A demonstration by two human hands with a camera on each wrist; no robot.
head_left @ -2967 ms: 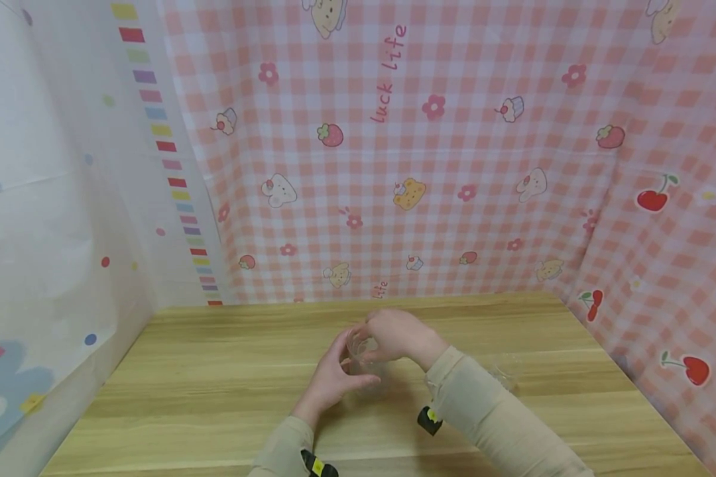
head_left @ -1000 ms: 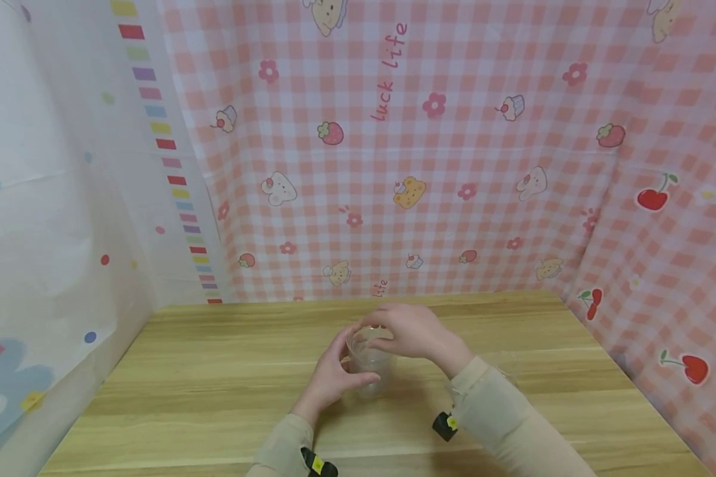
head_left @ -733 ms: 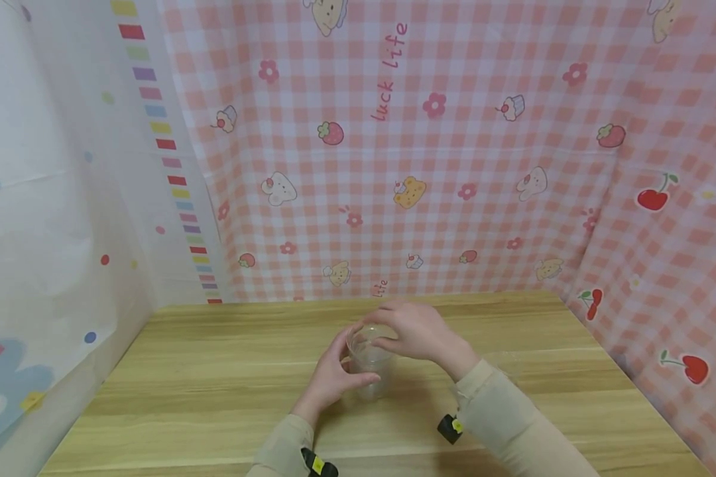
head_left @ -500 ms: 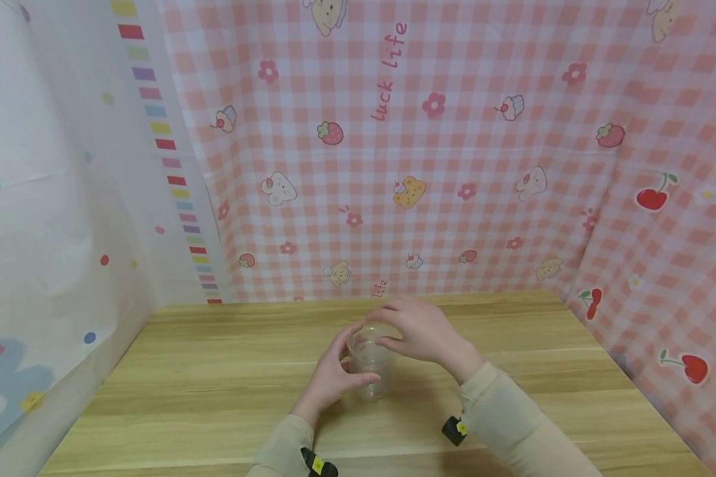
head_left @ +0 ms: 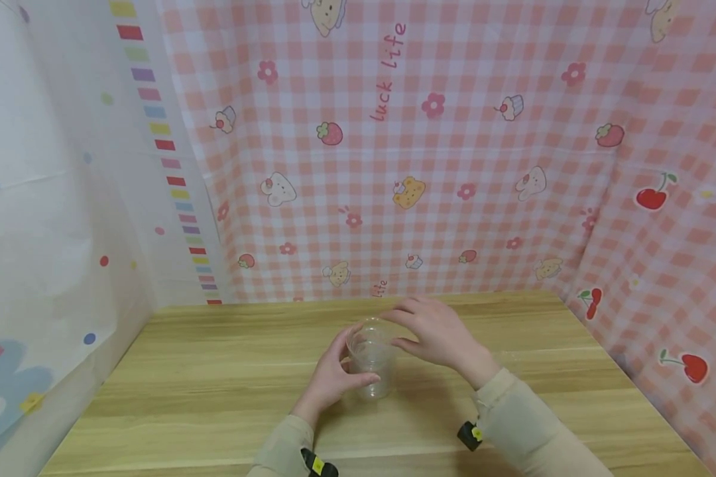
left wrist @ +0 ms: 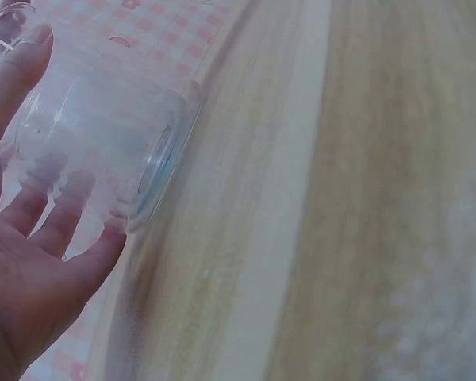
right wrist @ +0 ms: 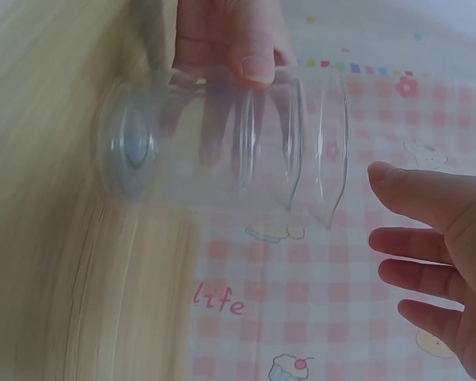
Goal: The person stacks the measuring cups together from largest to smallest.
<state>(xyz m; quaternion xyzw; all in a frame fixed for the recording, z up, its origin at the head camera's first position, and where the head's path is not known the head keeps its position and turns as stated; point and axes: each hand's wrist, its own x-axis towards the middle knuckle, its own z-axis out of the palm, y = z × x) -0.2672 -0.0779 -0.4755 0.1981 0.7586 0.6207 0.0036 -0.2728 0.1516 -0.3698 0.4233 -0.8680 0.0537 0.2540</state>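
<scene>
Upright on the wooden table (head_left: pixel 244 411) stands a clear cup (head_left: pixel 374 374). Two rim-like rings show near its mouth in the right wrist view, as of one cup (right wrist: pixel 324 151) inside another; I cannot tell for certain. My left hand (head_left: pixel 332 383) grips the cup's side, thumb in front and fingers behind, seen also through the clear wall (left wrist: pixel 103 127) in the left wrist view. To the right of the rim hovers my right hand (head_left: pixel 438 334), holding nothing. Its thumb and fingers (right wrist: pixel 416 246) are parted and slightly bent, a small gap from the rim.
Some faint transparent thing (head_left: pixel 509 361) lies on the table to the right, too indistinct to name. A pink checked cloth (head_left: pixel 358 165) hangs behind the table, and a white printed cloth (head_left: pixel 54 199) hangs at its left.
My right hand has come away from the cup's mouth and moved right, leaving the rim uncovered. The left hand has kept its grip and stayed in place.
</scene>
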